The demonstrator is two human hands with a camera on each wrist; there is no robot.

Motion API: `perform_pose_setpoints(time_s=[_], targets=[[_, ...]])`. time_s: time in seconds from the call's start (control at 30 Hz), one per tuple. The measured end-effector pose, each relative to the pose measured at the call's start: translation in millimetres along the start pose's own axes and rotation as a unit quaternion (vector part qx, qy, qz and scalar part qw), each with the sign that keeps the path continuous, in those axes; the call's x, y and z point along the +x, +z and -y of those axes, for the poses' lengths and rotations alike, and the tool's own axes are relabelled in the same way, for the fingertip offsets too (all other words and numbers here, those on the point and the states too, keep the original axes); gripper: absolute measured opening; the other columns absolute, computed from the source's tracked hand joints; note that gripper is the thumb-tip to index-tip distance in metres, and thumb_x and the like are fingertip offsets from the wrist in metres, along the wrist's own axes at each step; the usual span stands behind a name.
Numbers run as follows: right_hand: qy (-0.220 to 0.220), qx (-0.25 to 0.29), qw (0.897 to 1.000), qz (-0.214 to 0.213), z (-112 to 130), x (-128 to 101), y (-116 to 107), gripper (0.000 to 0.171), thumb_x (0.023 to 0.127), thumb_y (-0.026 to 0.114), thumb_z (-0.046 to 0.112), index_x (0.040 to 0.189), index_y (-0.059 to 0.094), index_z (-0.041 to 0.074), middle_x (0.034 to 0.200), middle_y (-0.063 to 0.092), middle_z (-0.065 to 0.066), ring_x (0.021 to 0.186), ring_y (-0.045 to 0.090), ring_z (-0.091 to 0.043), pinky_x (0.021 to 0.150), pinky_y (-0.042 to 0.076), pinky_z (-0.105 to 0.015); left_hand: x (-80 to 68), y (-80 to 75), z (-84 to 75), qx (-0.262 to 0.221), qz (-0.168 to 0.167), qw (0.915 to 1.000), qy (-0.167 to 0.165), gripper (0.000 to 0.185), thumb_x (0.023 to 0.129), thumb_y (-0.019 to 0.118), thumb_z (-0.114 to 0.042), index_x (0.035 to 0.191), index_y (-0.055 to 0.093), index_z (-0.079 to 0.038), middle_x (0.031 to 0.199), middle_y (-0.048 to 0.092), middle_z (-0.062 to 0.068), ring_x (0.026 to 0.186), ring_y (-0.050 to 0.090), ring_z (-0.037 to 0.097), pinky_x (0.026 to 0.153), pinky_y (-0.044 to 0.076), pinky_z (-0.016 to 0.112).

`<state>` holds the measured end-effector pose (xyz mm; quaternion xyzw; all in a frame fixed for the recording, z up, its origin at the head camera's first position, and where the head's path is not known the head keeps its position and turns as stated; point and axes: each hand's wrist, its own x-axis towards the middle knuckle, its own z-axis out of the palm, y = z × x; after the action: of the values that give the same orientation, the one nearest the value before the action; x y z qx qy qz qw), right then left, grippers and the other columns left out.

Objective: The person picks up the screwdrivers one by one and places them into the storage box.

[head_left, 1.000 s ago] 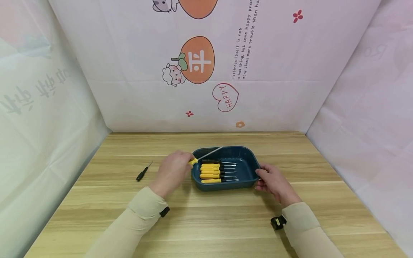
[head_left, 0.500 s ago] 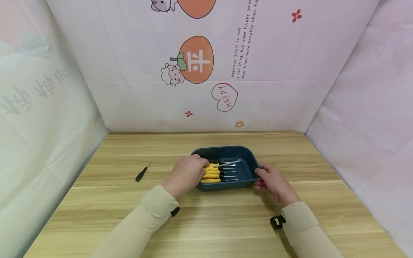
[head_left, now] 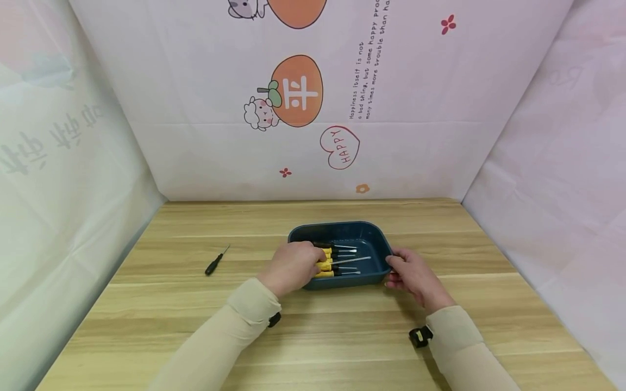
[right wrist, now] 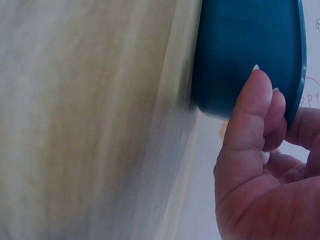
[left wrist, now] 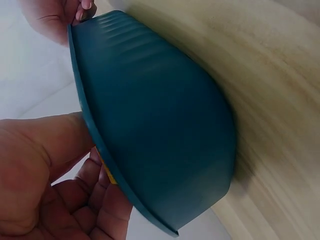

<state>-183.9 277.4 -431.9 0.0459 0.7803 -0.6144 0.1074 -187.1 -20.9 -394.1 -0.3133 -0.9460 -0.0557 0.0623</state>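
Note:
A dark blue tray [head_left: 376, 251] stands on the table, holding several yellow-handled screwdrivers [head_left: 325, 274] side by side and one black-handled screwdriver [head_left: 324, 245] along the far side. My left hand [head_left: 292, 266] reaches over the tray's left end and grips a screwdriver whose long shaft [head_left: 356, 261] points right above the others. In the left wrist view a bit of yellow handle [left wrist: 109, 173] shows between the thumb and curled fingers, at the rim; the rest is hidden. My right hand [head_left: 414, 276] pinches the tray's right end, thumb over the rim and fingers [right wrist: 250, 100] against the outer wall.
Another small black screwdriver [head_left: 214, 264] lies on the wooden table [head_left: 337, 342] to the left of the tray. Printed white sheets [head_left: 220, 157] rise at the back and both sides. Each wrist carries a small black camera [head_left: 419, 336].
My left hand has moved right, from the tray's left rim to over its inside, bringing the held screwdriver down among the others. The right hand has kept its hold on the rim.

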Motion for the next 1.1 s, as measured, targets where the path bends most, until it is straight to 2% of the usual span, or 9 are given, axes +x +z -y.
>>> perform_pose_setpoints(time_s=[0.2,0.4,0.6,0.8,1.1], targets=[[-0.003,0.000,1.000,0.002,1.4,-2.3,0.3,0.049,0.111,0.046,0.018,0.152,0.039,-0.007,0.089,0.060,-0.006,0.074,0.061,-0.013,0.071,0.063,-0.029,3.5,4.0,-1.2,-0.004,0.009,0.9999,0.004,0.018,0.095,0.079,-0.024,0.113,0.081,-0.021,0.107,0.078,-0.005,0.090,0.069,0.012,0.077,0.059,0.030],[0.000,0.000,1.000,-0.001,1.6,-2.1,0.7,0.049,0.111,0.046,0.019,0.153,0.039,-0.006,0.089,0.060,-0.006,0.074,0.060,-0.013,0.071,0.062,-0.029,9.0,5.5,-1.0,-0.018,0.024,0.9995,0.006,0.016,0.096,0.078,-0.026,0.110,0.082,-0.023,0.110,0.078,-0.007,0.095,0.070,0.012,0.084,0.059,0.030],[0.000,-0.002,1.000,0.000,1.7,-2.2,1.1,0.049,0.111,0.046,0.019,0.152,0.040,-0.006,0.089,0.060,-0.006,0.074,0.060,-0.013,0.071,0.063,-0.029,15.7,6.8,2.6,-0.044,0.048,0.9975,0.028,0.014,0.095,0.078,-0.024,0.108,0.083,-0.022,0.108,0.078,-0.008,0.095,0.069,0.010,0.090,0.058,0.030],[0.001,-0.001,1.000,-0.002,1.8,-2.0,1.1,0.048,0.111,0.046,0.018,0.152,0.040,-0.006,0.089,0.060,-0.006,0.074,0.061,-0.013,0.071,0.063,-0.030,20.5,6.8,6.0,-0.057,0.071,0.9951,0.040,0.014,0.095,0.079,-0.022,0.108,0.083,-0.021,0.107,0.078,-0.008,0.093,0.068,0.008,0.087,0.057,0.027],[0.000,-0.002,1.000,0.000,1.5,-1.8,1.0,0.047,0.111,0.046,0.019,0.151,0.041,-0.005,0.088,0.059,-0.005,0.074,0.061,-0.013,0.072,0.063,-0.030,27.0,8.0,9.8,-0.084,0.100,0.9906,0.040,0.011,0.095,0.079,-0.022,0.105,0.083,-0.023,0.101,0.077,-0.010,0.089,0.066,0.004,0.084,0.056,0.025]])
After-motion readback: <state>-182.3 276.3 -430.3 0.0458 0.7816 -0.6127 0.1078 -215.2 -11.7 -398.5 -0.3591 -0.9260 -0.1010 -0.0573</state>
